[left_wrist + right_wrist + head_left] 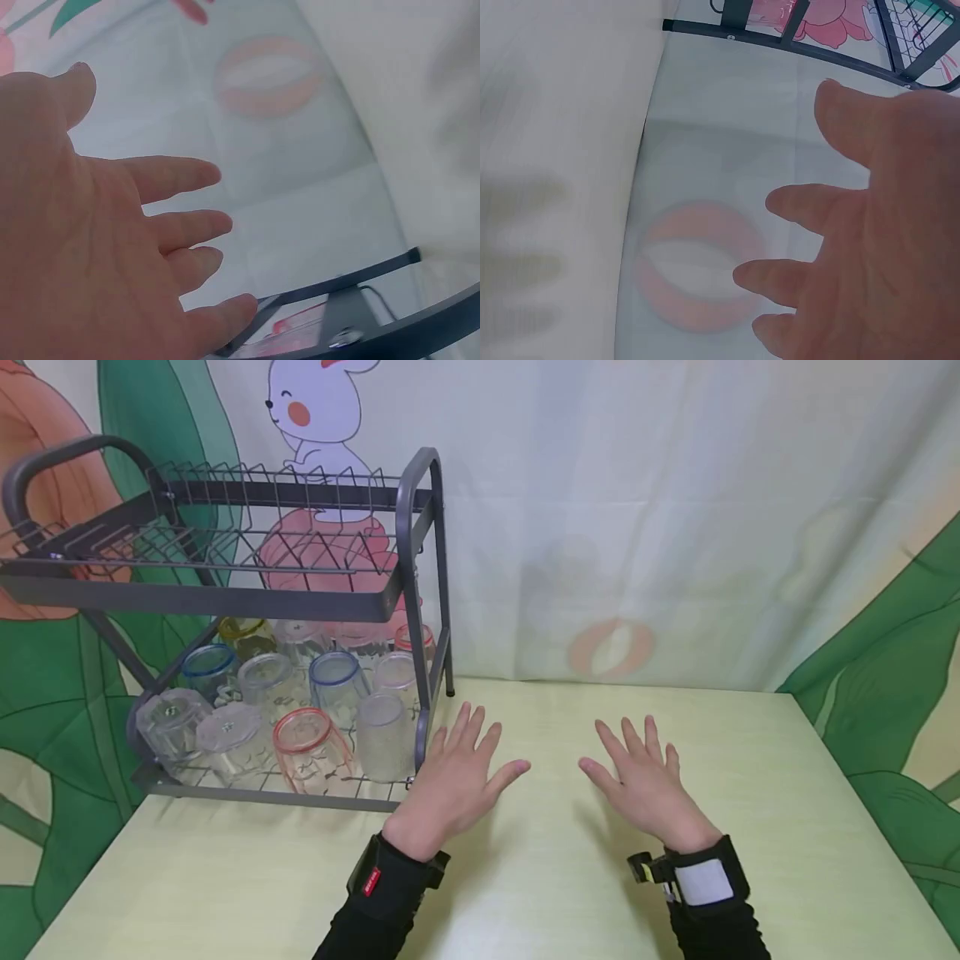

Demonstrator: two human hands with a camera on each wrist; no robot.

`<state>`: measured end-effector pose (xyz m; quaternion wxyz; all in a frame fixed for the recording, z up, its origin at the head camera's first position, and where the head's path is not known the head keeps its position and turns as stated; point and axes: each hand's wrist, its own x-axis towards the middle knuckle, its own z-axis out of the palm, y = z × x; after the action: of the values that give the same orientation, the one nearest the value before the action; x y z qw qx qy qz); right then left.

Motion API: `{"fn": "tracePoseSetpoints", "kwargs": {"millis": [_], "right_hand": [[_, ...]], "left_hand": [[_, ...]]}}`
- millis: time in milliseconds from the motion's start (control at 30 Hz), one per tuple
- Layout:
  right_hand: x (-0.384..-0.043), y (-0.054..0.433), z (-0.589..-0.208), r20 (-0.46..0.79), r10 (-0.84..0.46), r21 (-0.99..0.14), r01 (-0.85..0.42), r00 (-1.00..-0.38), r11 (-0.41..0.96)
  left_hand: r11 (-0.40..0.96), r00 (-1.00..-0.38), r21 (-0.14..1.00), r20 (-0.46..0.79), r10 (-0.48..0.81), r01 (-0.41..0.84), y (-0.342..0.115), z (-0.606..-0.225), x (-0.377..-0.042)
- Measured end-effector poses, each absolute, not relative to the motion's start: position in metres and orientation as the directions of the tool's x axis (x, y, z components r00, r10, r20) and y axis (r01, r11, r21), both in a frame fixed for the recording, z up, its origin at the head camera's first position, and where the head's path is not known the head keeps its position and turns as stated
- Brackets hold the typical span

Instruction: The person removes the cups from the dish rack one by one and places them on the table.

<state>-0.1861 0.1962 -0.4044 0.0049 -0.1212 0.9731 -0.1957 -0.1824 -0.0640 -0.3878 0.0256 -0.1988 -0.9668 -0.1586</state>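
Observation:
My left hand (459, 781) is held over the table with its fingers spread and nothing in it, close beside the right side of a dark metal dish rack (300, 603). To the right, my right hand (645, 781) hovers palm down, fingers straight and apart, also holding nothing. Several upside-down glasses fill the rack's lower shelf. Among them are a red-rimmed glass (311, 747) at the front, a frosted glass (384, 739) nearest my left hand, and a blue-rimmed glass (339, 685) behind. In the left wrist view, the rack's frame (390, 341) runs below my fingers.
The rack's upper wire tier (225, 539) holds nothing. A pale wooden table (555, 885) spreads beneath both hands. Behind it hangs a printed curtain (675, 527) with a rabbit and green leaves.

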Motion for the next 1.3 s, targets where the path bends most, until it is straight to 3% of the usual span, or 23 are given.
{"fn": "tracePoseSetpoints", "kwargs": {"millis": [967,1300], "right_hand": [[-0.185,0.195,-0.405,0.022,-0.265,-0.431,-0.248,-0.964,0.868],[-0.188,0.192,-0.407,0.023,-0.277,-0.434,-0.259,-0.961,0.863]], "left_hand": [[0.834,-0.914,0.377,0.217,0.344,0.404,-0.092,-0.354,-0.172],[0.805,-0.877,0.367,0.314,0.364,0.466,-0.109,-0.338,-0.165]]}}
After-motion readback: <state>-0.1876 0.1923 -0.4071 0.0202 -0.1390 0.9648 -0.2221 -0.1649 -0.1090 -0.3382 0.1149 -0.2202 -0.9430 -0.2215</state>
